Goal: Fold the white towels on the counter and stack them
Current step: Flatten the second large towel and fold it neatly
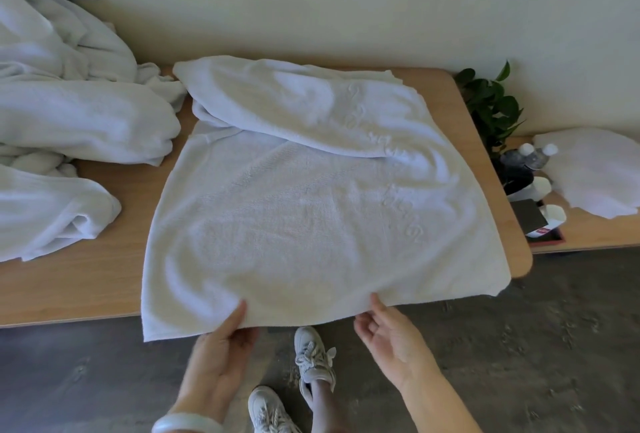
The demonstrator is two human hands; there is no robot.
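A large white towel lies spread on the wooden counter, its far part folded over in a loose roll and its near edge hanging past the counter's front. My left hand pinches that near edge, thumb on top and fingers underneath. My right hand is just right of it, palm up with relaxed fingers, its fingertips touching the same edge from below. A heap of crumpled white towels covers the counter's left side.
A green plant stands past the counter's right end. A lower shelf there holds bottles, cups, a dark tray and another white cloth. Grey floor and my white shoes lie below. A wall runs behind.
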